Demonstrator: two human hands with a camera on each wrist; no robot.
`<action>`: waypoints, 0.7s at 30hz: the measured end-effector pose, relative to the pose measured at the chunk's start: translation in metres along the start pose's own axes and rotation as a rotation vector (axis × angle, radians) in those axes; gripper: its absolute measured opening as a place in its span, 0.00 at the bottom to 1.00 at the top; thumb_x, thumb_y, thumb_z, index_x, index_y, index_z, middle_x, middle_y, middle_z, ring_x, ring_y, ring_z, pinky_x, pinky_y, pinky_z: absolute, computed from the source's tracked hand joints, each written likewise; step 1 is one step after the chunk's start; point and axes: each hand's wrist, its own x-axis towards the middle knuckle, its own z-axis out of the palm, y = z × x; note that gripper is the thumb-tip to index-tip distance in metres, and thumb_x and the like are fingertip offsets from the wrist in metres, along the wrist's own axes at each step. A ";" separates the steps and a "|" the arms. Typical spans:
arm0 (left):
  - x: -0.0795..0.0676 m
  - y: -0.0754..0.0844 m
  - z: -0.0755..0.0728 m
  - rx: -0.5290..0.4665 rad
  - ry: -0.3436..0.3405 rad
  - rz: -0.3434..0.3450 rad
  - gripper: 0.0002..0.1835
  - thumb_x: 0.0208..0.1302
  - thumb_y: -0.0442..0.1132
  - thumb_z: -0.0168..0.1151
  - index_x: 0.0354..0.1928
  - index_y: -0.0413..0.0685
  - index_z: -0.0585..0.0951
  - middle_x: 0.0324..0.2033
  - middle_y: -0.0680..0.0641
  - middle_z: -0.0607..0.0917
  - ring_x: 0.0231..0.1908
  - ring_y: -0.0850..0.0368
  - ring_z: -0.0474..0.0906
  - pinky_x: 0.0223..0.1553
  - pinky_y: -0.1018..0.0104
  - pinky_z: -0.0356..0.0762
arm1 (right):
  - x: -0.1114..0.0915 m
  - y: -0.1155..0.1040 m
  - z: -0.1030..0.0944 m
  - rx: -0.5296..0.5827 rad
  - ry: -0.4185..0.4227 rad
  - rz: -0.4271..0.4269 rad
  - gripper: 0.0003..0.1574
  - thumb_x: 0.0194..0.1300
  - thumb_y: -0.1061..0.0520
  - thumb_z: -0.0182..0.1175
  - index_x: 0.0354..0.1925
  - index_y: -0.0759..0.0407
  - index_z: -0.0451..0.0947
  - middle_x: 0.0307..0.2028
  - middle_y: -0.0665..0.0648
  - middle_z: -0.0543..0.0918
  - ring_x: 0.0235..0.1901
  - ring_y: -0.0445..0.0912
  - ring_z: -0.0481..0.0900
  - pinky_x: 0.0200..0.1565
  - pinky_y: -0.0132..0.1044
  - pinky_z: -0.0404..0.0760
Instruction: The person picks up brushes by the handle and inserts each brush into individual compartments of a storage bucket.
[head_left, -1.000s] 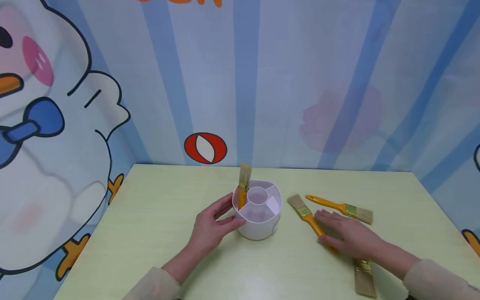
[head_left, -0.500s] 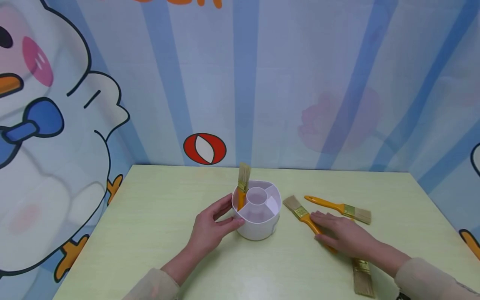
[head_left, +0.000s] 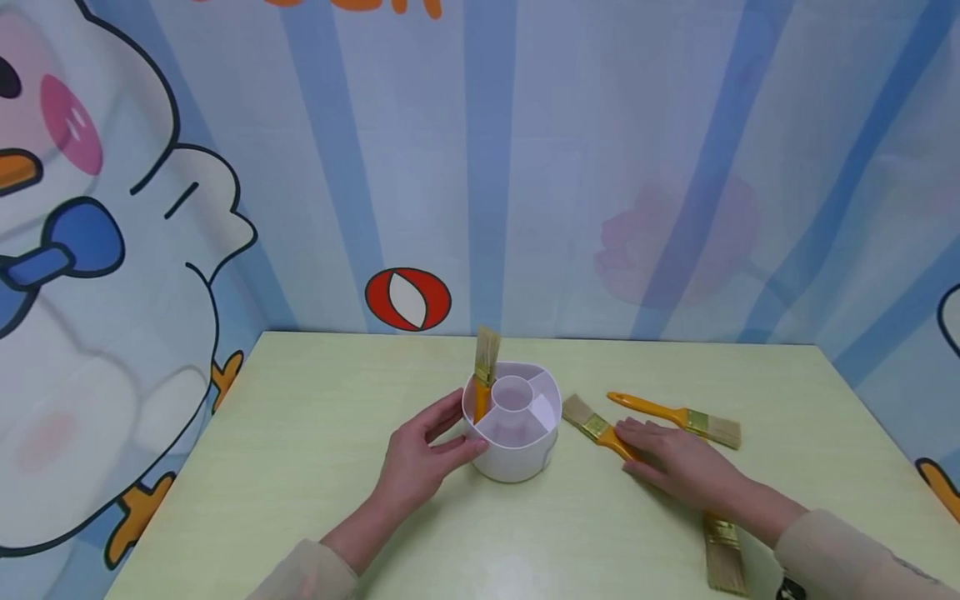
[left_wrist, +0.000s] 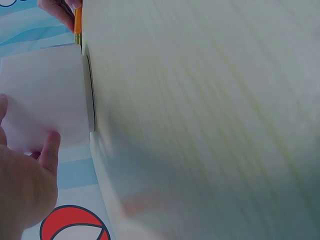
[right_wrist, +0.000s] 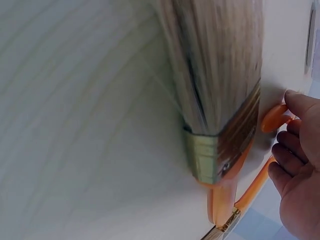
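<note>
My left hand (head_left: 420, 458) grips the near left side of a white round desk organizer (head_left: 517, 462), thumb on its front and fingers at the back. In the left wrist view, the fingers press the organizer's wall (left_wrist: 45, 95). A paintbrush (head_left: 483, 358) leans in its left compartment, bristles up. To the right, my right hand (head_left: 682, 467), palm down, pinches the orange handle of another paintbrush (head_left: 596, 427) between thumb and fingers. Those bristles point toward the organizer, and the hand hides the handle's end. In the right wrist view, the handle tip (right_wrist: 272, 118) shows by the thumb.
Behind the right hand lies a paintbrush (head_left: 675, 414) with its bristles to the right. A further paintbrush (head_left: 723, 554) lies under the right forearm, bristles toward the front edge. The pale table (head_left: 360, 367) ends at a striped blue backdrop (head_left: 555, 208) with cartoon prints.
My right hand and the paintbrush it pinches have moved a little left, closer to the organizer. My left hand and the organizer have stayed in place.
</note>
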 end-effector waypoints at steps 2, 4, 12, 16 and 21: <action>0.000 -0.001 0.000 -0.001 0.000 0.002 0.41 0.63 0.43 0.81 0.77 0.59 0.75 0.73 0.50 0.78 0.72 0.44 0.75 0.58 0.57 0.87 | 0.002 0.000 0.001 -0.005 0.003 -0.006 0.30 0.76 0.52 0.68 0.70 0.62 0.79 0.68 0.65 0.81 0.67 0.61 0.81 0.65 0.61 0.81; 0.000 -0.001 0.000 -0.007 -0.001 0.001 0.41 0.62 0.44 0.81 0.77 0.59 0.75 0.73 0.50 0.78 0.72 0.44 0.76 0.58 0.56 0.87 | 0.003 0.001 0.001 -0.007 0.002 -0.009 0.30 0.76 0.53 0.68 0.70 0.61 0.79 0.68 0.64 0.82 0.67 0.61 0.81 0.65 0.61 0.81; 0.001 -0.003 0.000 -0.001 0.005 0.009 0.41 0.62 0.44 0.81 0.77 0.59 0.76 0.73 0.50 0.78 0.72 0.44 0.76 0.57 0.57 0.87 | 0.009 -0.001 0.003 -0.008 0.030 -0.028 0.28 0.75 0.53 0.68 0.68 0.61 0.82 0.64 0.61 0.85 0.64 0.60 0.83 0.64 0.59 0.83; 0.001 -0.003 0.000 -0.001 0.006 0.010 0.41 0.62 0.44 0.82 0.77 0.59 0.76 0.73 0.50 0.78 0.72 0.44 0.76 0.57 0.57 0.87 | 0.011 0.001 0.005 -0.014 0.061 -0.045 0.26 0.72 0.56 0.70 0.65 0.61 0.84 0.61 0.60 0.87 0.61 0.58 0.86 0.61 0.57 0.85; 0.001 -0.003 0.001 0.001 0.007 0.008 0.41 0.62 0.43 0.82 0.76 0.59 0.76 0.73 0.50 0.78 0.72 0.45 0.76 0.57 0.58 0.87 | 0.013 0.001 0.005 -0.016 0.089 -0.061 0.24 0.70 0.58 0.73 0.62 0.59 0.87 0.56 0.57 0.90 0.54 0.54 0.90 0.55 0.52 0.89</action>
